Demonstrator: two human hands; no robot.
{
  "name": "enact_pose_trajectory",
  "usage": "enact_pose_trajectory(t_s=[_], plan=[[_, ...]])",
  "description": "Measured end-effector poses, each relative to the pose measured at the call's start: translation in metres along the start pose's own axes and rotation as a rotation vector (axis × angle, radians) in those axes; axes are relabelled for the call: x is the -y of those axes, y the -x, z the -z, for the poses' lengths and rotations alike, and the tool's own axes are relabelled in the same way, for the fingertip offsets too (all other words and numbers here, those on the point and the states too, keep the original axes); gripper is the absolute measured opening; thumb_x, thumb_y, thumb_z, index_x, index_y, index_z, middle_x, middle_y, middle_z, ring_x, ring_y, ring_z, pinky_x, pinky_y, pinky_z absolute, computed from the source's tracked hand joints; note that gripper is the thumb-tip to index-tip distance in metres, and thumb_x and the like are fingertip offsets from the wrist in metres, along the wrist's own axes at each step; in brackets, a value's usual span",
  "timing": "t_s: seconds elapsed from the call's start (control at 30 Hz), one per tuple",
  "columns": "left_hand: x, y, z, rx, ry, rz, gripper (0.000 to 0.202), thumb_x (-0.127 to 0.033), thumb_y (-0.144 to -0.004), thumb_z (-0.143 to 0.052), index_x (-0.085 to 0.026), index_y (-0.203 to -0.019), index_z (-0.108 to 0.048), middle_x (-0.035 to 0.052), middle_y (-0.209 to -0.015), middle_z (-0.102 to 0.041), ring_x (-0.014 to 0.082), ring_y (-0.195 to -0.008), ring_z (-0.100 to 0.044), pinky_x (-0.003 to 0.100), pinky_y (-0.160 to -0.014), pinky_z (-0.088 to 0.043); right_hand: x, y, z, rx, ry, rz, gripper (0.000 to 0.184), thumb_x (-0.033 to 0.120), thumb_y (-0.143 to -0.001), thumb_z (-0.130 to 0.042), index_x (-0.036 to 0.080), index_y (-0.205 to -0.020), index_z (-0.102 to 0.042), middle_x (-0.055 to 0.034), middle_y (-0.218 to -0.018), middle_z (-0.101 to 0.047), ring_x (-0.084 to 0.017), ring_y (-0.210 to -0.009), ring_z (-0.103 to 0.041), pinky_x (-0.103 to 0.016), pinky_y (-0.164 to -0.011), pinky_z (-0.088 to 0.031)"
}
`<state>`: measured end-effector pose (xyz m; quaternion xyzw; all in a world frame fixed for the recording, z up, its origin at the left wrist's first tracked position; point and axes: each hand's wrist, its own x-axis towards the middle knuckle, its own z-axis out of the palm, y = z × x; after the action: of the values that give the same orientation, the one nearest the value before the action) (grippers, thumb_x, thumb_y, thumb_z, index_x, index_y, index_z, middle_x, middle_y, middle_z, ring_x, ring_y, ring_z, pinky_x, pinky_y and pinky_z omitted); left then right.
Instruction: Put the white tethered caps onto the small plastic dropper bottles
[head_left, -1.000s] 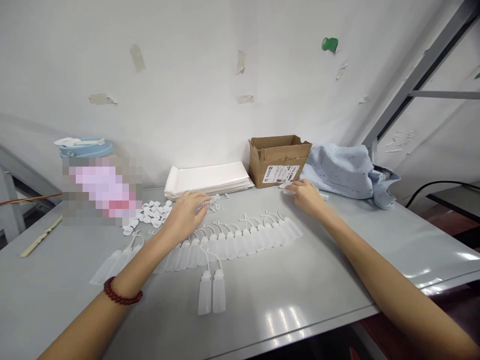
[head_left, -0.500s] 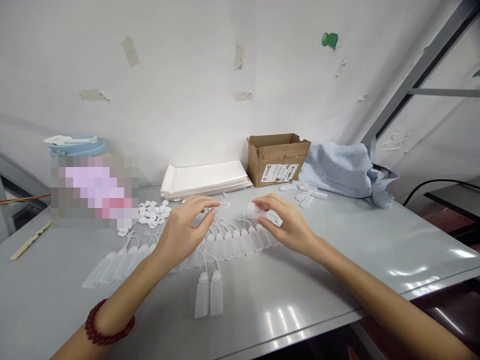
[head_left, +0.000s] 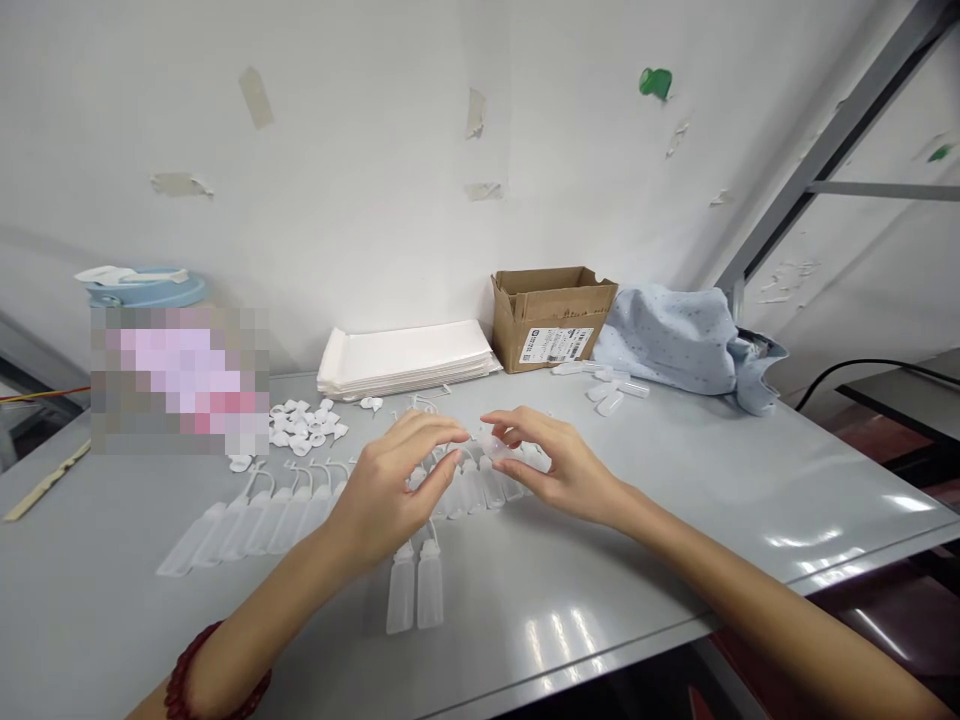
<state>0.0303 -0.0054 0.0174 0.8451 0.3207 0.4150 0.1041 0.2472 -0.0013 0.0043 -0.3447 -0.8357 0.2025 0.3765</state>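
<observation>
Above the middle of the grey table, my two hands are close together. My right hand (head_left: 559, 460) is closed round a small translucent plastic bottle (head_left: 492, 443), its end pointing towards my left fingers. My left hand (head_left: 405, 475) is curled in a pinch, thumb and forefinger near that end; whatever lies between them is too small to make out. Beneath and behind the hands runs a row of similar bottles (head_left: 471, 488) with looped white cap straps, partly hidden. Two capped bottles (head_left: 430, 590) lie nearer to me, and several more bottles (head_left: 259, 525) lie to the left.
White caps (head_left: 304, 425) are heaped at the left, beside a blurred-out patch. Behind stand a stack of white envelopes (head_left: 409, 358) and an open cardboard box (head_left: 555, 320). Loose clear bottles (head_left: 611, 402) and a light blue cloth (head_left: 667, 340) lie at the right.
My hands have come closer together and slightly lower, the left moving right and the right moving left with the bottle. The view has shifted slightly.
</observation>
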Motion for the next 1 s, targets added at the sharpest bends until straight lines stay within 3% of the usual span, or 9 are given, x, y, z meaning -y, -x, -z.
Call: enact_pose_trajectory(t_s=[0.17,0.27,0.4,0.5,0.57,0.67,0.77,0.9,1.0], plan=[[-0.003,0.000,-0.003,0.007,-0.018,-0.081,0.020,-0.007,-0.086,-0.053,-0.016,-0.102,-0.062,0.0082,-0.097,-0.067,0.0199,-0.094,-0.059,0.036,-0.081,-0.051,0.006,0.000,0.001,0.006,-0.051,-0.028,0.029,0.021,-0.087,-0.059,0.021,-0.116,-0.058,-0.0067,-0.097,-0.064,-0.016,-0.082,-0.060,-0.034,-0.078,-0.051],[-0.006,-0.001,-0.002,-0.045,-0.131,-0.115,0.020,-0.006,-0.086,-0.053,-0.017,-0.101,-0.061,0.0104,-0.105,-0.064,0.0222,-0.098,-0.057,0.040,-0.083,-0.050,0.009,-0.001,0.001,-0.009,-0.117,-0.089,0.024,0.025,-0.086,-0.060,0.021,-0.109,-0.061,-0.0067,-0.095,-0.065,-0.017,-0.082,-0.061,-0.035,-0.078,-0.051],[-0.009,0.001,0.000,-0.139,-0.383,-0.244,0.023,-0.004,-0.080,-0.059,-0.015,-0.101,-0.060,0.0133,-0.105,-0.062,0.0271,-0.099,-0.053,0.045,-0.082,-0.048,0.015,-0.002,-0.001,-0.017,-0.350,-0.320,0.024,0.029,-0.081,-0.066,0.019,-0.102,-0.063,-0.0067,-0.099,-0.064,-0.018,-0.081,-0.064,-0.031,-0.068,-0.051],[-0.012,0.004,-0.002,-0.066,-0.397,-0.341,0.023,-0.002,-0.080,-0.059,-0.014,-0.099,-0.058,0.0089,-0.087,-0.064,0.0219,-0.081,-0.055,0.037,-0.071,-0.050,0.020,-0.001,-0.004,0.009,-0.601,-0.499,0.027,0.032,-0.077,-0.070,0.018,-0.098,-0.061,-0.0042,-0.090,-0.066,-0.015,-0.071,-0.064,-0.027,-0.059,-0.047],[-0.014,0.006,-0.005,-0.028,-0.317,-0.312,0.022,-0.002,-0.081,-0.057,-0.013,-0.100,-0.056,0.0077,-0.084,-0.064,0.0194,-0.075,-0.055,0.034,-0.067,-0.049,0.023,0.000,-0.007,0.030,-0.718,-0.560,0.031,0.034,-0.075,-0.071,0.017,-0.098,-0.059,-0.0013,-0.078,-0.066,-0.014,-0.066,-0.063,-0.028,-0.062,-0.047],[-0.019,0.008,-0.008,-0.028,-0.231,-0.196,0.024,-0.008,-0.084,-0.060,-0.011,-0.107,-0.053,0.0112,-0.095,-0.063,0.0212,-0.087,-0.056,0.036,-0.076,-0.050,0.027,0.002,-0.009,0.030,-0.802,-0.603,0.036,0.037,-0.073,-0.073,0.018,-0.098,-0.056,-0.0004,-0.071,-0.068,-0.019,-0.075,-0.067,-0.032,-0.073,-0.050],[-0.022,0.009,-0.009,0.010,-0.227,-0.123,0.030,-0.016,-0.085,-0.060,-0.011,-0.113,-0.050,0.0136,-0.105,-0.059,0.0235,-0.098,-0.054,0.038,-0.083,-0.049,0.029,0.003,-0.010,0.011,-0.811,-0.634,0.036,0.038,-0.072,-0.075,0.019,-0.097,-0.056,-0.0031,-0.081,-0.070,-0.023,-0.086,-0.070,-0.036,-0.080,-0.051],[-0.022,0.012,-0.010,0.048,-0.224,-0.119,0.026,-0.020,-0.086,-0.060,-0.014,-0.110,-0.051,0.0120,-0.103,-0.060,0.0235,-0.096,-0.055,0.038,-0.080,-0.051,0.030,0.003,-0.011,-0.009,-0.794,-0.670,0.036,0.038,-0.069,-0.076,0.019,-0.094,-0.058,-0.0056,-0.097,-0.067,-0.024,-0.089,-0.070,-0.035,-0.079,-0.053],[-0.022,0.012,-0.010,0.056,-0.207,-0.114,0.018,-0.018,-0.087,-0.058,-0.016,-0.104,-0.053,0.0110,-0.100,-0.061,0.0226,-0.092,-0.057,0.037,-0.077,-0.051,0.029,0.004,-0.014,-0.024,-0.811,-0.661,0.040,0.037,-0.069,-0.077,0.020,-0.100,-0.058,-0.0027,-0.096,-0.063,-0.020,-0.082,-0.071,-0.032,-0.075,-0.054]])
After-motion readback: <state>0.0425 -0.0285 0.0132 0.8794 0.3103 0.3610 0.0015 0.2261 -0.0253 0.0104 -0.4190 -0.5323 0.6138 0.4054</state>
